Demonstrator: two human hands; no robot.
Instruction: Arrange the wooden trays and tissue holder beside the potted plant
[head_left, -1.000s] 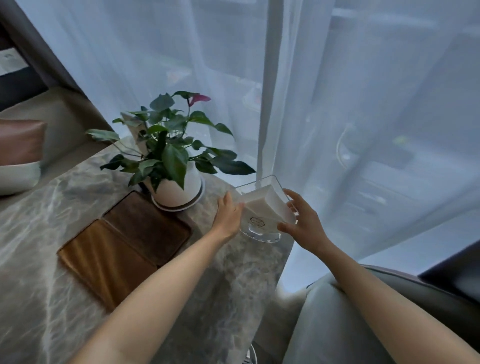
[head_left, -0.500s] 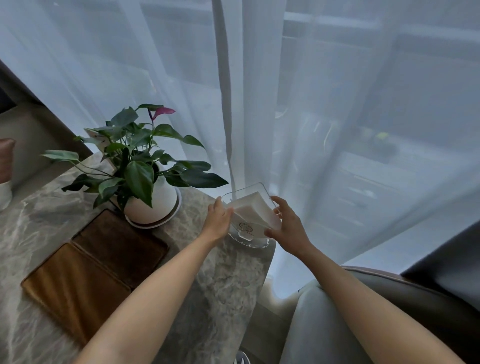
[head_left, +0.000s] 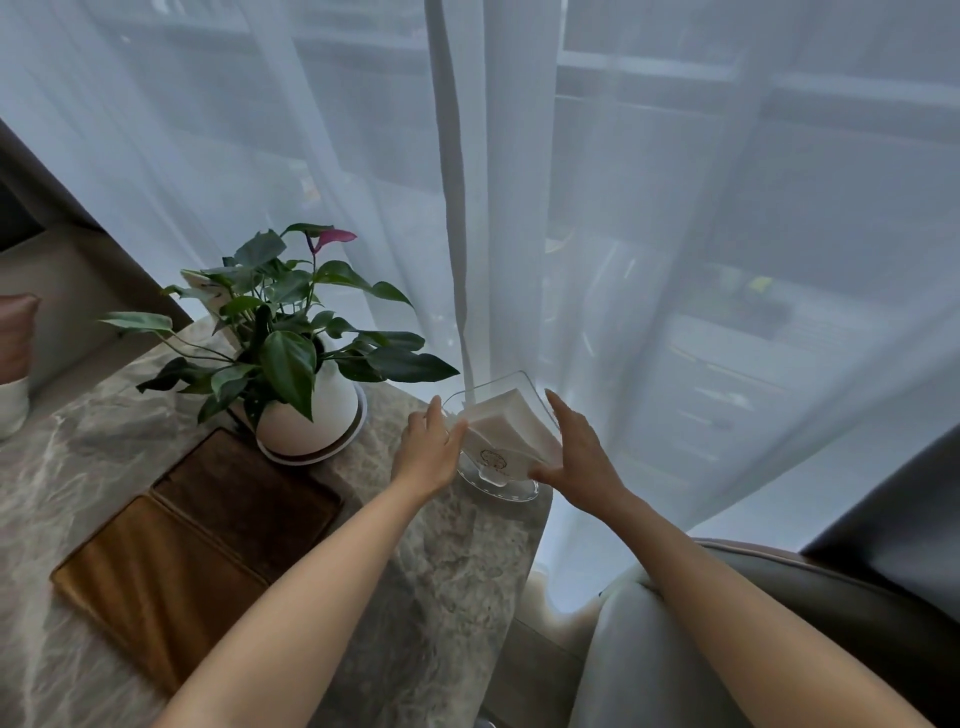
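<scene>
A clear tissue holder (head_left: 501, 470) filled with white tissues stands on its round base at the far right corner of the marble table (head_left: 441, 587), right of the potted plant (head_left: 306, 410). My left hand (head_left: 428, 452) presses its left side and my right hand (head_left: 576, 460) cups its right side, thumb low at the front. A dark wooden tray (head_left: 244, 499) lies just in front of the white pot. A lighter wooden tray (head_left: 150, 577) lies beside it, nearer to me, their long edges touching.
A sheer white curtain (head_left: 467, 208) hangs right behind the holder and the plant. The table edge drops off just right of the holder. A grey armchair (head_left: 779, 613) sits at the lower right. A cushion (head_left: 15, 343) shows at the far left.
Both hands stay on the tissue holder at the table corner. My right hand's fingers have straightened along its side. The view has swung, so the plant and trays sit differently in frame.
</scene>
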